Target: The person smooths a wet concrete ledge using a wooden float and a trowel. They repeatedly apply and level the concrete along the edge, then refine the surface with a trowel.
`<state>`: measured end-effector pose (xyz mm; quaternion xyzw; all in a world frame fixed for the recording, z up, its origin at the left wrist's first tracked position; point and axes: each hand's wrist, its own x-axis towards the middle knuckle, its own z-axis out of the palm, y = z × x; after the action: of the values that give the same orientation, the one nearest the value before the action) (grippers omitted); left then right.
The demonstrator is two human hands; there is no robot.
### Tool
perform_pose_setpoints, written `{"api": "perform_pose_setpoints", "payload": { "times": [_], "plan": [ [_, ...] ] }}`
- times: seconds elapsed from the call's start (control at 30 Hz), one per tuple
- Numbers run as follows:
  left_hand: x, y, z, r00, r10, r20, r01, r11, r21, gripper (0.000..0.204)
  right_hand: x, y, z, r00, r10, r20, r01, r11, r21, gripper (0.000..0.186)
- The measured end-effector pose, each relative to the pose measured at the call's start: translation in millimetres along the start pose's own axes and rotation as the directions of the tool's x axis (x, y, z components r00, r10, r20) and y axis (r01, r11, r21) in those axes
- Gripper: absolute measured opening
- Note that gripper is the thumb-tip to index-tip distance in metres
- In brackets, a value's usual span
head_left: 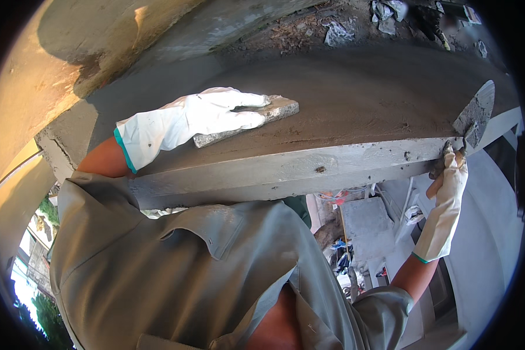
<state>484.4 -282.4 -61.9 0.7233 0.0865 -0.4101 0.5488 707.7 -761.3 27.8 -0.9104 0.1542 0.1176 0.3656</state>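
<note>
My left hand (216, 114), in a white glove with a teal cuff, grips a flat, cement-crusted float (283, 109). The float lies on a dark, smooth layer of wet cement (356, 93) over a ledge; its underside and handle, if any, are hidden. At the ledge's right end my right hand (452, 175), gloved in white too, is closed around a trowel. The cement-smeared trowel blade (477, 114) points up and away above the ledge's edge. A long pale front edge (297, 166), with a few cement specks, runs between both hands, close to my chest.
A curved, stained wall (93, 52) rises at the far left. Crumpled scraps (339, 33) and rubble lie beyond the cement. Far below the ledge, a grey board (366, 227) and scattered objects show beside my shirt (210, 274). Pale curved wall (490, 221) stands at right.
</note>
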Motion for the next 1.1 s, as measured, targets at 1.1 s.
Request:
{"api": "perform_pose_setpoints", "payload": {
  "times": [1.1],
  "plan": [
    [236.5, 168.4, 62.5, 0.952, 0.305, -0.007, -0.303, 0.949, 0.081, 0.079, -4.4, -11.8, 9.2, 0.998, 0.049, -0.036, -0.044, 0.991, 0.128, 0.015]
  ]
}}
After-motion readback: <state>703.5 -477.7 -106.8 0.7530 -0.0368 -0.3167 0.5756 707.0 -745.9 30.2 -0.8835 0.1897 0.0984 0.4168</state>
